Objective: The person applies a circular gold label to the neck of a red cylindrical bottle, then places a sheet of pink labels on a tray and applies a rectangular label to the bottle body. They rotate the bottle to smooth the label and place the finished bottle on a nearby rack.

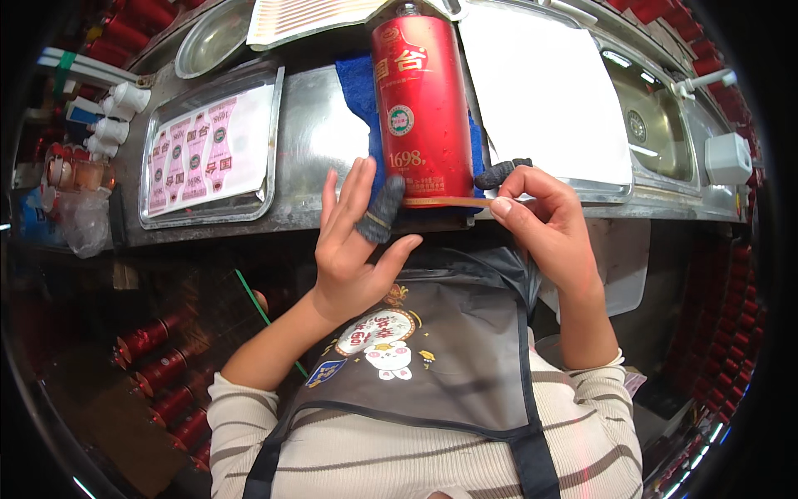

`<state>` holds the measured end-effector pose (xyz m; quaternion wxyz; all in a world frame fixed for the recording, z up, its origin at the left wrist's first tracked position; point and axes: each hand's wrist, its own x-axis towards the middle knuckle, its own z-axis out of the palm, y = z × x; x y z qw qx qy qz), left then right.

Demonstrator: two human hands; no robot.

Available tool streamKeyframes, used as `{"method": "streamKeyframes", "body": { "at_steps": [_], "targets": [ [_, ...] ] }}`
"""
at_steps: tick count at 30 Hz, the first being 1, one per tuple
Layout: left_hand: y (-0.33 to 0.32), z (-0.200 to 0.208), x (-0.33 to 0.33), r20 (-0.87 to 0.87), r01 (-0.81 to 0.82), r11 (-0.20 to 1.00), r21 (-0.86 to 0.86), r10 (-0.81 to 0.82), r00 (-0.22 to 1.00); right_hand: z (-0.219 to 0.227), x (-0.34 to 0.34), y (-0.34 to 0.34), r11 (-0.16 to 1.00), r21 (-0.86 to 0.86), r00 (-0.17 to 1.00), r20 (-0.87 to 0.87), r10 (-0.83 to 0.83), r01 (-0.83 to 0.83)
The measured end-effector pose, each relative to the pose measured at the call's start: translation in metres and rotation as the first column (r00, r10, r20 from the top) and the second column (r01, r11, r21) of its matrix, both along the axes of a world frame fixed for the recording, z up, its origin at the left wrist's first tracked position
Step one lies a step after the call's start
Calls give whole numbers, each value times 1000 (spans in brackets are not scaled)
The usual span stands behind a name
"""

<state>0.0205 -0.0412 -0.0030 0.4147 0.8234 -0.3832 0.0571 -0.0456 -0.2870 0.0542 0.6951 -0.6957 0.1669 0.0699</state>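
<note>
A red bottle [424, 108] with gold lettering and a round green-and-white emblem lies on a blue cloth [356, 91], its base toward me. Along the base edge runs a thin brownish-gold strip [470, 202], its free end stretching right. My right hand [553, 220] pinches that end between thumb and a finger; another of its fingers wears a dark knitted cover and rests near the bottle's lower right side. My left hand [345, 249] is open, fingers outstretched. Its covered forefinger touches the base edge at the strip's left part.
Left on the metal bench, a clear tray [274, 125] holds a printed pink decal sheet [195, 150]. White sheets [540, 91] lie right, beside a sink [657, 141] with a tap [706, 81]. A metal bowl [212, 37] sits far left. Several red bottles [158, 372] stand lower left.
</note>
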Motion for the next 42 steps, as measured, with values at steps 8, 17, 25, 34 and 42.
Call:
{"method": "streamKeyframes", "body": {
  "at_steps": [8,17,25,34,42],
  "targets": [
    [3,1,1,103,22,995,100,-33,994,-18,4,-1,999,30,998,45,-32,30],
    [-11,26,17,247,102,971,214,-155,957,-28,6,-3,999,35,999,39,-33,32],
    [-51,43,23,461,116,939,323,-263,848,-29,10,-4,999,43,1000,-29,10,-9],
    [-30,10,23,62,-3,996,-89,9,998,-17,3,-4,995,-91,999,2,44,-44],
    [6,-2,0,77,17,997,75,-22,997,-12,3,-1,1000,-24,1000,5,-20,20]
  ]
}}
